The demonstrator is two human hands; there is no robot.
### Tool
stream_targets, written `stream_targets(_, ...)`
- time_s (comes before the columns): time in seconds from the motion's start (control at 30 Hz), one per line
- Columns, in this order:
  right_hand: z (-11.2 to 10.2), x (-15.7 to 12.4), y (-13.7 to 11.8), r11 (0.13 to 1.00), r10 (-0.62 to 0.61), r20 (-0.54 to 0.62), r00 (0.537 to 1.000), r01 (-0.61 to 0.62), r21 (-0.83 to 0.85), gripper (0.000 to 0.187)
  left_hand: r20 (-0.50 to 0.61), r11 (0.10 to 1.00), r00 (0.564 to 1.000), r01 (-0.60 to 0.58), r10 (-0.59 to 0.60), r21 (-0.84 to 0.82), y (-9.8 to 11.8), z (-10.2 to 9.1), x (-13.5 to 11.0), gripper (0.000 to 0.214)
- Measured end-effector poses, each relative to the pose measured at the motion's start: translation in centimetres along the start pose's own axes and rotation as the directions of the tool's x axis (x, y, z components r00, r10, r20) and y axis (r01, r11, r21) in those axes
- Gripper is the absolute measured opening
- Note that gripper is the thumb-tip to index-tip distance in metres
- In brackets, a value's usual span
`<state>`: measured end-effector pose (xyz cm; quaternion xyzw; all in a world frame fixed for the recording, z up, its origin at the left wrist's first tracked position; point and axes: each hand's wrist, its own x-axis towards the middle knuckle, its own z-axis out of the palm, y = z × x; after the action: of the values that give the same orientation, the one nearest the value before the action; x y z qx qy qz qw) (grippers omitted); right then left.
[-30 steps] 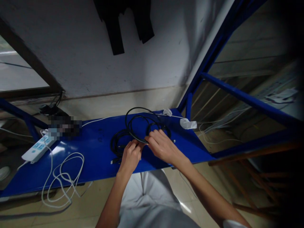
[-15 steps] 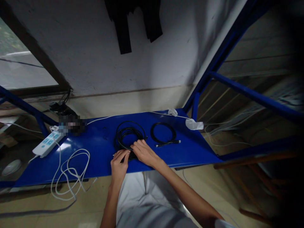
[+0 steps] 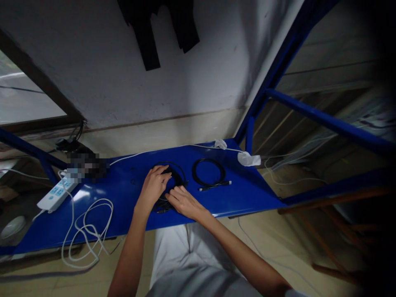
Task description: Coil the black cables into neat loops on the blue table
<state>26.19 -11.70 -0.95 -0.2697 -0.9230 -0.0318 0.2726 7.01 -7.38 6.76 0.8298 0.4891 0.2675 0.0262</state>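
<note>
A coiled black cable lies in loops on the blue table, partly hidden beneath my hands. My left hand reaches over the left and far part of the loops, its fingers bent and closed round the cable. At the near side of the coil, my right hand has its fingers pressed together on the same cable. Below the hands, more black strands and a dark cable end show near the table's front edge. A second black cable rests to the right, neatly coiled, with its plugs at the near side.
A white power strip stands on the left beside a blurred-out dark item. Tangled white cable hangs over the front edge. Crumpled white pieces lie at the back right. Blue frame bars rise at both ends.
My left hand has moved from the near side of the coil up over its far left part. My right hand stays at the near side. The view has shifted slightly.
</note>
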Motion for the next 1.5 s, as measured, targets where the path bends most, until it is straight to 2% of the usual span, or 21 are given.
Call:
stream_targets(0.13, -0.3, -0.1, -0.1, 1.0, 0.003, 0.036, 0.999, -0.002, -0.017, 0.024, 0.161, 1.0, 0.987, 0.001, -0.005, 0.027, -2.2, 1.9, 1.4, 0.026)
stream_targets(0.3, -0.2, -0.2, -0.1, 1.0, 0.008, 0.078, 0.997, -0.008, 0.0, 0.026, 0.207, 1.0, 0.978, 0.025, -0.025, 0.005, -3.4, 3.0, 1.4, 0.027)
stream_targets(0.5, 0.0, -0.2, -0.2, 1.0, 0.012, 0.08, 0.997, -0.013, 0.011, 0.026, 0.144, 0.996, 0.989, -0.029, 0.041, -0.082, -4.2, 3.9, 1.0, 0.033)
stream_targets(0.73, -0.3, 0.0, -0.2, 1.0, 0.004, 0.076, 0.997, -0.006, 0.017, 0.025, 0.063, 0.982, 0.994, -0.075, 0.087, -0.175, -4.3, 3.6, 0.7, 0.039)
stream_targets(1.1, -0.5, 0.1, -0.1, 0.999, -0.001, 0.075, 0.997, -0.002, 0.041, 0.027, -0.006, 0.945, 0.999, -0.05, 0.05, -0.325, -4.6, 3.2, -0.3, 0.051)
stream_targets(1.23, -0.5, 0.1, -0.1, 0.999, 0.003, 0.054, 0.999, -0.005, 0.038, 0.027, -0.098, 0.918, 0.995, -0.045, 0.007, -0.393, -4.3, 2.8, -0.4, 0.04)
stream_targets(1.3, -0.5, 0.0, -0.1, 0.999, 0.012, 0.04, 0.999, -0.014, 0.047, 0.026, -0.194, 0.894, 0.975, 0.01, -0.108, -0.448, -4.3, 2.4, -0.3, 0.03)
stream_targets(1.33, -0.5, 0.0, -0.1, 0.998, 0.015, 0.033, 0.999, -0.017, 0.054, 0.026, -0.25, 0.873, 0.95, 0.044, -0.187, -0.486, -4.5, 2.2, -0.3, 0.024)
stream_targets(1.43, -0.5, -0.1, -0.1, 0.996, 0.023, 0.013, 1.0, -0.024, 0.085, 0.027, -0.373, 0.781, 0.821, 0.134, -0.432, -0.61, -6.2, 1.5, -0.4, 0.016)
stream_targets(1.5, -0.6, -0.1, -0.1, 0.994, 0.039, 0.005, 0.999, -0.039, 0.106, 0.029, -0.384, 0.726, 0.739, 0.203, -0.554, -0.657, -8.3, 1.3, -1.0, 0.021)
